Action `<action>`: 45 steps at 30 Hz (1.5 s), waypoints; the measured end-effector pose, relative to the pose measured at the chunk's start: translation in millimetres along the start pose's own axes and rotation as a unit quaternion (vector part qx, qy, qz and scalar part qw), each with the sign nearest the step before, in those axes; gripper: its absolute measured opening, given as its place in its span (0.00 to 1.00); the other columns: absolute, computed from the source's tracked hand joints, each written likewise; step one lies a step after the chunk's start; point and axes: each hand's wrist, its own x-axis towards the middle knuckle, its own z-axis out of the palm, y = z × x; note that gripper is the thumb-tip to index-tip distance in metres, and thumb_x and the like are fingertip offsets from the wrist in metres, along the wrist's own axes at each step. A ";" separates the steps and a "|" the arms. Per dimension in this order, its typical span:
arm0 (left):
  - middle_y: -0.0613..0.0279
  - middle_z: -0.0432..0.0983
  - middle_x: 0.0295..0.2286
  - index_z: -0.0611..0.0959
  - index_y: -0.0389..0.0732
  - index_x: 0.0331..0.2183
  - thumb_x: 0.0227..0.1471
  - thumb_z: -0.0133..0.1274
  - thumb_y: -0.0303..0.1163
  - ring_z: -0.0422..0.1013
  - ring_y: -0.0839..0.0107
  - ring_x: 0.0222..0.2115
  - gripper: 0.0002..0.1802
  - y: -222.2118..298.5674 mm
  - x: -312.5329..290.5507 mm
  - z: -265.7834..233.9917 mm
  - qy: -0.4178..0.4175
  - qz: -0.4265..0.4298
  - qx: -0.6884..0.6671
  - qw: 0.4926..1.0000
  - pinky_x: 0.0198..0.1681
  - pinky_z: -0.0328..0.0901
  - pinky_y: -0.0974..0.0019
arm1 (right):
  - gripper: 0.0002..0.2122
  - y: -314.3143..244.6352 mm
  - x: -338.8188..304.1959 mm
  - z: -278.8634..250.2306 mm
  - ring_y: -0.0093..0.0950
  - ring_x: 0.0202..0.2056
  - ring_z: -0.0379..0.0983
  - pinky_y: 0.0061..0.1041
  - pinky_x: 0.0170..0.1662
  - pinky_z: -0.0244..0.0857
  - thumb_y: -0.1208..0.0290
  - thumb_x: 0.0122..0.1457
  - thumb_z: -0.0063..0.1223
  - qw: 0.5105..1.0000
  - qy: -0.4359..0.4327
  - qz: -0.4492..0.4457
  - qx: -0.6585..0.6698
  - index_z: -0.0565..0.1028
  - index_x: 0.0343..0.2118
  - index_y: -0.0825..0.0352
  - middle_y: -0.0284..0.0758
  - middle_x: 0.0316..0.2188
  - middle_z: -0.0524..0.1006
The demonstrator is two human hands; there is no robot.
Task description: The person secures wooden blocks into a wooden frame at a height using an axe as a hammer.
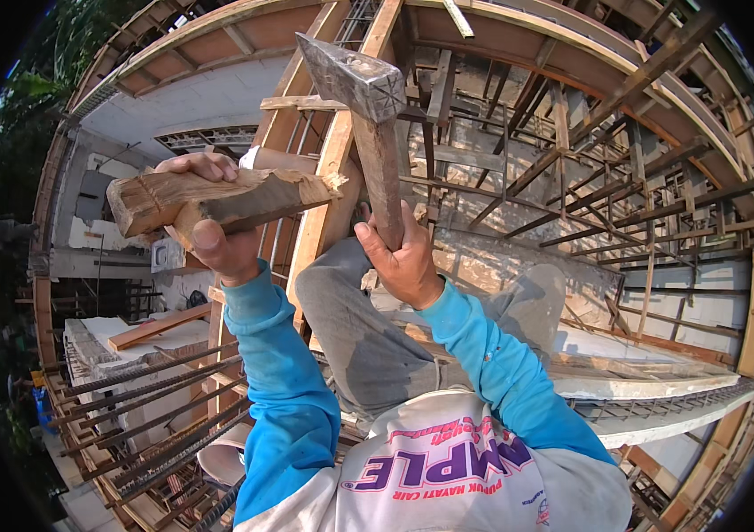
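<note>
A building site in daylight is spread below and around, with crossed timber props (559, 115) at the right, steel bars (151, 369) at the lower left and greenery (35, 84) along the left rim. Large purple lettering and smaller pink lettering are printed on the pale shirt (412, 443), seen upside down, and bright blue sleeves (279, 346) are worn above grey trousers (350, 310). A hammer (377, 151) is held upright in the middle of the view, above the knees, its long axis leaning slightly left toward the top; the head's pointed end is aimed to the upper left and its square face is turned to the lower right. The grey metal head is scuffed, crossing lines are scratched on the face, and the wooden handle looks worn. The lower handle is gripped by the right hand (405, 266), with thumb and fingers wrapped around it. Rough wood (244, 195) is clamped between thumb and fingers of the left hand (230, 257), lying nearly crosswise. Its right end is splintered and seen against a long plank (313, 239); whether the two are touching cannot be told.
</note>
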 end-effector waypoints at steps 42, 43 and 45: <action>0.65 0.65 0.31 0.68 0.41 0.43 0.34 0.66 0.50 0.63 0.77 0.30 0.39 25.4 -3.2 -11.7 0.045 0.001 -0.004 0.999 0.33 0.61 0.72 | 0.07 272.4 -164.7 -87.9 0.23 0.10 0.57 0.26 0.12 0.53 0.68 0.57 0.48 0.824 0.002 0.566 0.023 0.62 0.33 0.61 0.29 0.12 0.59; 0.65 0.65 0.31 0.68 0.41 0.43 0.34 0.66 0.51 0.64 0.77 0.30 0.39 24.1 -5.0 -15.0 0.059 -0.001 0.004 0.998 0.33 0.61 0.72 | 0.07 266.9 -166.0 -87.1 0.22 0.10 0.57 0.26 0.12 0.53 0.68 0.57 0.48 0.833 -0.005 0.552 0.028 0.62 0.33 0.61 0.29 0.12 0.59; 0.65 0.65 0.31 0.68 0.41 0.43 0.34 0.66 0.51 0.64 0.77 0.30 0.38 22.0 -6.9 -19.3 0.066 -0.009 0.010 0.998 0.33 0.61 0.72 | 0.07 255.9 -163.8 -84.1 0.22 0.10 0.56 0.25 0.12 0.53 0.68 0.57 0.48 0.854 -0.008 0.518 0.045 0.62 0.32 0.61 0.28 0.12 0.59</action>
